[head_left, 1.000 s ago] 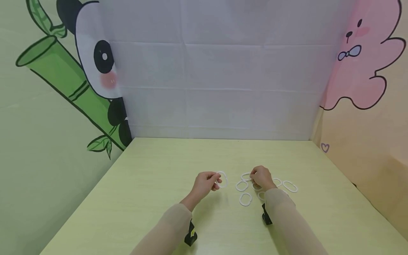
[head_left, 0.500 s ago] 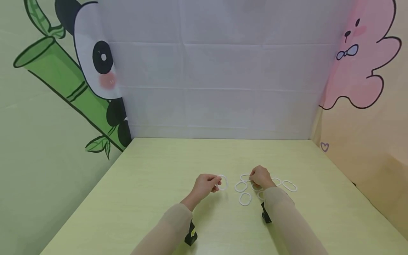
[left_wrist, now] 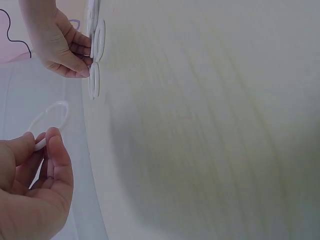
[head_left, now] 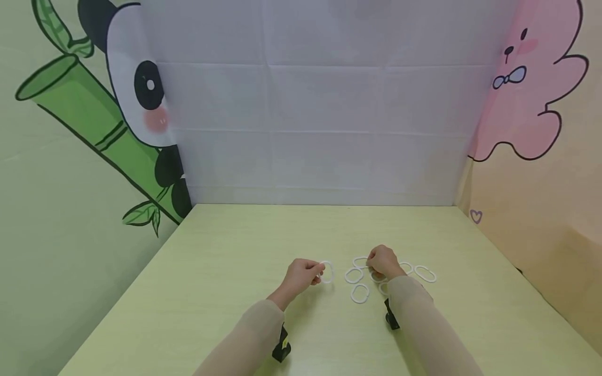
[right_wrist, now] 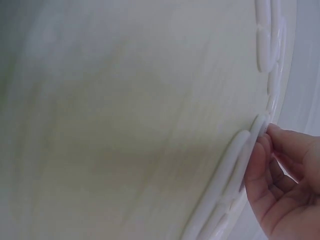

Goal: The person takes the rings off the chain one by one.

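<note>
My left hand (head_left: 301, 274) pinches a white oval plastic link (head_left: 332, 271) between thumb and fingers and holds it up above the table. In the left wrist view, this link (left_wrist: 66, 114) stands out past the fingertips. To the right, my right hand (head_left: 383, 261) is down among several similar links on the table. The right wrist view shows its thumb and fingers pinching the end of one white link (right_wrist: 259, 122), while another link (right_wrist: 220, 175) lies right beside it. The hand and sleeve hide part of the group.
Loose links lie around the right hand, one nearer me (head_left: 368, 294) and one at the far right (head_left: 435, 278). A white cloth (head_left: 320, 130) hangs behind the pale table (head_left: 226, 240). Painted walls stand on both sides, and a black strap (head_left: 282, 347) hangs at the left sleeve.
My left hand has lowered slightly with its link. The right hand stays almost where it was among the links, and the view has shifted a little.
</note>
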`<state>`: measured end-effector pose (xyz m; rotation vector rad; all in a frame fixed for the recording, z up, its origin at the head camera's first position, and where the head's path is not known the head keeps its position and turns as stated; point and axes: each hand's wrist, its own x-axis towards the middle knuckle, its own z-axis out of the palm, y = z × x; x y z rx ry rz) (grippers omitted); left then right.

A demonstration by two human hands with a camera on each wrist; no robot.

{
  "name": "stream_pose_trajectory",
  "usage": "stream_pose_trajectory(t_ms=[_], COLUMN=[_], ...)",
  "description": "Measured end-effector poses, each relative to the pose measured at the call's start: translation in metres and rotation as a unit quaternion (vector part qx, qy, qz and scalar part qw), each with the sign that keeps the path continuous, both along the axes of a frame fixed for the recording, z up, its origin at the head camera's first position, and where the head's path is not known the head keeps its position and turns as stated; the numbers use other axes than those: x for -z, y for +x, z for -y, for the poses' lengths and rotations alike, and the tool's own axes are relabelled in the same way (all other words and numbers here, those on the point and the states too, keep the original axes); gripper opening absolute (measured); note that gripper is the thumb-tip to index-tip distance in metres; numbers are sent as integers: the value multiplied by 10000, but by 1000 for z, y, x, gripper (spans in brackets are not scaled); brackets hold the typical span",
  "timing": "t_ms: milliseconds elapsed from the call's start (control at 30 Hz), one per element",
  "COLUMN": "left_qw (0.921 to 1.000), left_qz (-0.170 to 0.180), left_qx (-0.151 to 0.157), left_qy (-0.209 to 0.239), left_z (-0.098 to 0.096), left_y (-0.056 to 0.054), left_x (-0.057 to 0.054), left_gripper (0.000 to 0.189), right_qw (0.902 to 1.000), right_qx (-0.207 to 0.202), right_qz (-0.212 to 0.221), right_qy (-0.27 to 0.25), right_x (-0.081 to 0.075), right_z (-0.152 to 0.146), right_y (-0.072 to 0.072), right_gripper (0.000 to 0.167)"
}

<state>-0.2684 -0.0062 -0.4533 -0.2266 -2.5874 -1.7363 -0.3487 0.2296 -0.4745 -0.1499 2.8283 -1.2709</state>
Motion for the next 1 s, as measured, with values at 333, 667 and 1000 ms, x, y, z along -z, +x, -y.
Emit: stream_pose_trajectory(t_ms=[333, 667, 1000], left_qw=[9994, 9945, 9832], left_qz=[230, 104, -60], left_qx=[187, 150, -186], left_qy=[-170, -1028, -1816], left_z=[2, 3, -2], left_y=[1, 2, -7], left_x=[5, 8, 14], left_gripper=[21, 20, 15], right_qw=[10000, 10000, 10000], right_qx=[63, 36, 91], right_qz=[17, -76, 21], right_qy=[-8, 27, 9], right_x=[-4, -4, -2], right_z=[3, 3, 1], right_y=[6, 7, 4], right_gripper=[12, 10, 13])
